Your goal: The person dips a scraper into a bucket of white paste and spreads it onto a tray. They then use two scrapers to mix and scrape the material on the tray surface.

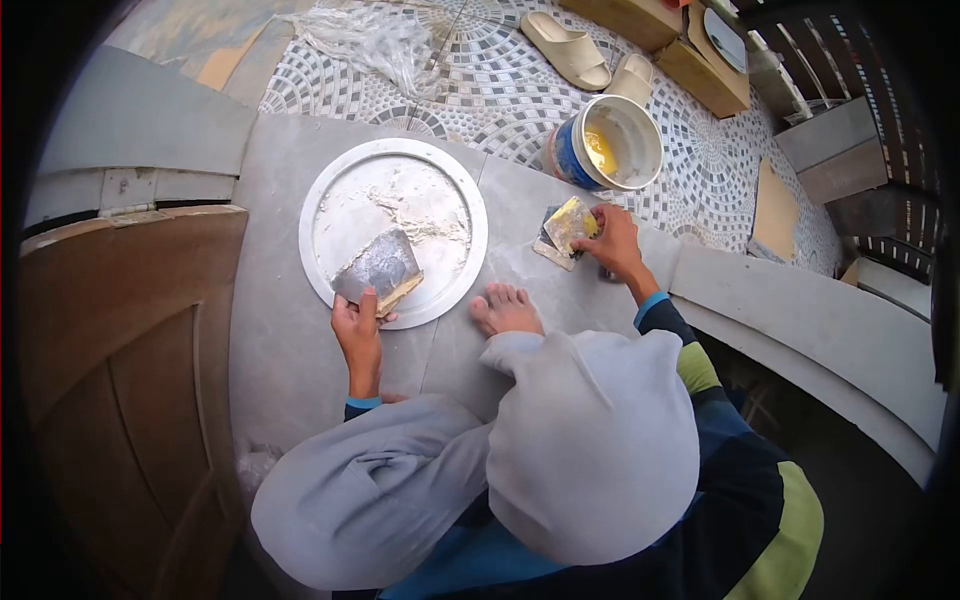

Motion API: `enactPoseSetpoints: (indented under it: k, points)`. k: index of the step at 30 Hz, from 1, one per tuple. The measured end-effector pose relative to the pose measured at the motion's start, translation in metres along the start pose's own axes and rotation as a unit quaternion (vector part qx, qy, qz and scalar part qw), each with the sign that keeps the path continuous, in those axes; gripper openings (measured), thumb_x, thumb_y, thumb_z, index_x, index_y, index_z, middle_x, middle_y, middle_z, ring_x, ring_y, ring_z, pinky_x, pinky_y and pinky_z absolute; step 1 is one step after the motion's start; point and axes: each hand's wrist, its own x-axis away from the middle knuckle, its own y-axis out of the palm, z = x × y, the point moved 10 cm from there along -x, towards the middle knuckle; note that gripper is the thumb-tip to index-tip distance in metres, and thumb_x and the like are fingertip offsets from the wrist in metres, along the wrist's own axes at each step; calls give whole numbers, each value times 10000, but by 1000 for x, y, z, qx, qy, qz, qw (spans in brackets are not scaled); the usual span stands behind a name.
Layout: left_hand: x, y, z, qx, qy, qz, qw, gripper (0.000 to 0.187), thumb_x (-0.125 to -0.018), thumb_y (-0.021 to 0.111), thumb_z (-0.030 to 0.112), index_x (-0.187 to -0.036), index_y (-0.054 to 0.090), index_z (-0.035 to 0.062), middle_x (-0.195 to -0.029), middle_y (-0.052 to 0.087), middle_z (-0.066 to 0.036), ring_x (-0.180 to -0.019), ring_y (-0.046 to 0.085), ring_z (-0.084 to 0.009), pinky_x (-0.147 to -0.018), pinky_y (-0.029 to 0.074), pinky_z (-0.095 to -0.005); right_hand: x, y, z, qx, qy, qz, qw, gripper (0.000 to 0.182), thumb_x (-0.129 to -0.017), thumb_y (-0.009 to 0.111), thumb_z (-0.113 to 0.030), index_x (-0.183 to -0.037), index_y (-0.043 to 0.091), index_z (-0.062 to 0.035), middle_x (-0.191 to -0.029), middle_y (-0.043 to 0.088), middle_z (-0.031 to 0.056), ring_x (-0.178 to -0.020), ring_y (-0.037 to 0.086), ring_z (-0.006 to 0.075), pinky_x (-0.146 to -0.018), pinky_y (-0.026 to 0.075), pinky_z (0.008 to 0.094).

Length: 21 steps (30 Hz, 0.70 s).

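Note:
My left hand (360,340) is closed on the near edge of a flat grey rectangular plate (380,268) with a tan, rough lower edge. The plate is tilted over a round white tray (311,235), whose bottom carries smears and crumbs of pale paste. To the right, my right hand (616,243) pinches a thin square scraper blade (572,222) stained yellow. Under that blade lies another flat piece, dark with a pale edge (553,256), on the grey tiled step. A small dark object beneath my right hand is mostly hidden.
A bucket (567,150) with yellow residue inside stands behind the right hand. Beige slides (565,50), clear plastic sheeting (370,40) and cardboard boxes (705,70) are on the patterned floor. A brown wooden door (130,400) borders the left. My bare foot (508,312) rests beside the tray.

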Motion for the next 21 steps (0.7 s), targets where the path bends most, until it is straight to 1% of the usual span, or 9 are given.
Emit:
enactPoseSetpoints:
  k: [4,6,8,9,10,12,14,17,21]
  points:
    - [-3,-13,-2,29,-3,3,1000,212,-938,534,206,-976,495,1,-896,600,-81,-719,619,-139,-554,538,-257,0,2,31,-140,56,-37,988,414,-669,785,-227,-962,587,-12,-859,619,108,-841,588,236,-764,468,353]
    - [-1,-21,-7,39,-10,19,999,223,-943,535,225,-964,494,7,-882,598,-77,-727,620,-134,-559,535,-255,11,5,49,-385,89,-87,914,314,-696,754,-179,-922,612,-14,-781,628,91,-740,609,202,-700,477,328]
    - [-2,-24,-12,79,-16,25,996,223,-941,542,225,-961,494,9,-901,597,-86,-739,621,-137,-571,538,-263,19,9,72,-249,83,-152,953,297,-716,731,-151,-955,619,-14,-807,658,90,-739,634,221,-677,490,345]
    - [-3,-25,-11,74,-11,33,997,223,-941,542,225,-961,494,9,-901,597,-86,-739,621,-137,-571,538,-263,23,-18,55,-44,50,-66,996,389,-716,731,-158,-1048,593,-10,-917,653,98,-854,623,252,-748,475,376]
    - [-3,-17,-11,78,-17,13,997,227,-933,551,216,-1023,503,13,-932,599,-80,-766,612,-134,-594,526,-260,25,-19,40,-52,39,-72,995,389,-716,731,-158,-1048,593,-10,-917,653,98,-854,623,252,-748,475,376]
    - [1,-7,-4,81,-16,-4,997,246,-918,567,185,-1088,513,15,-974,599,-69,-812,599,-133,-644,509,-262,23,-32,-17,91,-119,81,985,498,-684,759,-201,-1106,567,-19,-1060,610,105,-989,572,271,-827,432,407]
    - [0,0,-2,84,-16,-26,996,256,-903,579,146,-1105,511,3,-993,596,-65,-849,593,-138,-697,495,-276,17,-2,-36,21,-104,14,994,684,-610,813,-287,-1177,520,-43,-1145,541,115,-1077,506,269,-866,380,432]
    - [-4,-6,-5,114,-6,-20,993,272,-899,584,141,-1113,522,-16,-993,598,-59,-863,588,-137,-728,490,-283,6,14,-44,173,-36,-36,984,987,-455,877,-370,-1273,401,-89,-1138,510,114,-1099,482,292,-835,360,455]
    - [-2,-19,-12,242,-45,43,968,283,-918,564,179,-1116,547,-23,-1003,596,-54,-895,581,-140,-788,482,-291,-6,9,-60,138,-95,-70,983,722,-518,864,-273,-1102,511,-39,-1039,540,99,-1003,527,280,-805,388,424]
